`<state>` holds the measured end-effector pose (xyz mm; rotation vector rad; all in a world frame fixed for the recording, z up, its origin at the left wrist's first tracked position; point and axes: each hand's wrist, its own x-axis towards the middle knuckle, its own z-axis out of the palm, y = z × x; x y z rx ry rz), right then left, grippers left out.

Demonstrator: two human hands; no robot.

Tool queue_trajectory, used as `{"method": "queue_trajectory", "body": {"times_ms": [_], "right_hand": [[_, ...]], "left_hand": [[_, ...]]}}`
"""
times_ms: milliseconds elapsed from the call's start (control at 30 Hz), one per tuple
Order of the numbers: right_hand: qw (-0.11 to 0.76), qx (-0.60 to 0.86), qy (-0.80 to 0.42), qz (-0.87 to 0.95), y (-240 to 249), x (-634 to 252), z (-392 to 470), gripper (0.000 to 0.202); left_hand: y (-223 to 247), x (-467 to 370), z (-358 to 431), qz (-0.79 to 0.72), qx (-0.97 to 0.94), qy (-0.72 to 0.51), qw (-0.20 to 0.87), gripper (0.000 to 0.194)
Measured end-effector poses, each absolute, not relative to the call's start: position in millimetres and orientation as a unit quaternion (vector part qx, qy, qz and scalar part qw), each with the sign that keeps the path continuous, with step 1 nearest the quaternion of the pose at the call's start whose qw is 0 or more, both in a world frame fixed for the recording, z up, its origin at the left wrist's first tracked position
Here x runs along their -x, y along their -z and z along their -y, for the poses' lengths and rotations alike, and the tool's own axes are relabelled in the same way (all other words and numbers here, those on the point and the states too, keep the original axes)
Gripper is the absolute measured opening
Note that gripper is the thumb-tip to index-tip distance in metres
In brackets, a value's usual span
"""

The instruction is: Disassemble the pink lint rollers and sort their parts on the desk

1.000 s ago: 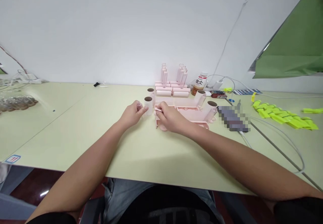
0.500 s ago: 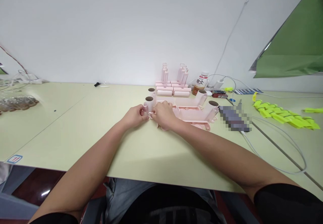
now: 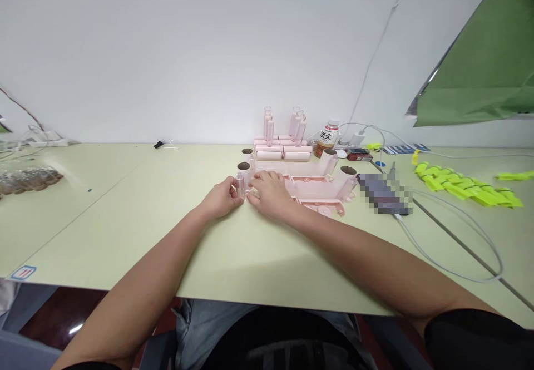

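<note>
My left hand (image 3: 224,197) is closed around a clear pinkish plastic tube (image 3: 240,185), which stands upright on the table. Close on its right, my right hand (image 3: 273,193) has its fingers bent and pinches a small pale pink loop (image 3: 249,193) near the tube's base. Just behind the tube stands a white roll with a cardboard core (image 3: 244,174). To the right lie open pink casings (image 3: 311,179), partly covered by my right hand, and a pink round piece (image 3: 324,211).
Pink rollers (image 3: 297,153) lie stacked by the wall, with clear pink tubes standing on them. A drink bottle (image 3: 326,139), a blurred-out dark device (image 3: 381,193) with a white cable (image 3: 442,272) and neon yellow strips (image 3: 467,183) are to the right. Bagged brown items (image 3: 29,179) lie far left.
The view has shifted slightly. My hands stay at the same spot, with the left hand a little lower on the tube and the right fingers slightly more spread.
</note>
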<state>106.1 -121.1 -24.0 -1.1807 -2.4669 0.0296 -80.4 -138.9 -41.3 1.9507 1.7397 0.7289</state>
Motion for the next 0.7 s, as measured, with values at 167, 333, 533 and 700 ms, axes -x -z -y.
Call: {"method": "queue_trajectory", "body": {"times_ms": [167, 333, 533, 700], "right_hand": [[0.271, 0.351, -0.058, 0.894, 23.8, -138.9, 150.8, 0.021], [0.343, 0.268, -0.112, 0.893, 30.9, -162.8, 167.4, 0.015], [0.332, 0.179, -0.15, 0.914, 36.2, -162.7, 170.8, 0.014], [0.306, 0.157, -0.166, 0.924, 37.0, -160.5, 175.9, 0.015]], "left_hand": [[42.1, 78.0, 140.0, -0.636, -0.696, -0.258, 0.212, 0.031], [43.3, 80.0, 138.8, -0.634, -0.687, -0.267, 0.234, 0.035], [41.9, 84.1, 139.5, -0.627, -0.679, -0.271, 0.27, 0.042], [40.9, 84.0, 139.5, -0.618, -0.684, -0.279, 0.268, 0.045]]}}
